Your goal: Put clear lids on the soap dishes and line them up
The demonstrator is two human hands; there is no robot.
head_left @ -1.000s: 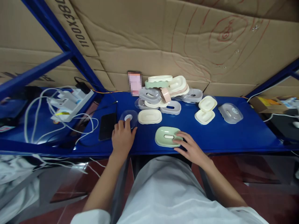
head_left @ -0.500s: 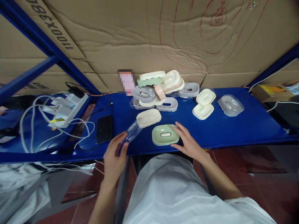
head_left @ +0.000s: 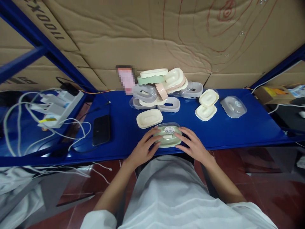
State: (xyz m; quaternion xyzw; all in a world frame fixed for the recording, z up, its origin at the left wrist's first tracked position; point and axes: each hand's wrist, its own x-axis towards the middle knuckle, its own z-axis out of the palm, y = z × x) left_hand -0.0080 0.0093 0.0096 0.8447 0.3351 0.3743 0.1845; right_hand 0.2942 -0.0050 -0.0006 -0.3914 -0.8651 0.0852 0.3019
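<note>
Reading "1100X" on cardboard (head_left: 49, 22), behind and left of the green dish (head_left: 167, 145); round label (head_left: 169, 129) on the dish's clear cover (head_left: 175, 130) too small to read. Dish on tabletop (head_left: 186, 118), between left grip (head_left: 143, 149) and right grip (head_left: 195, 148): fingers bent, at its ends; whether clasping, cannot tell. Pale oblong piece (head_left: 167, 136) mid-dish.

Both bare forearms (head_left: 113, 188) slant inward toward the near edge of the worktop (head_left: 238, 133), where the left hand (head_left: 144, 147) and right hand (head_left: 194, 146) face each other, fingers (head_left: 149, 133) spread and gently curved, thumbs (head_left: 153, 150) nearest that edge.
</note>
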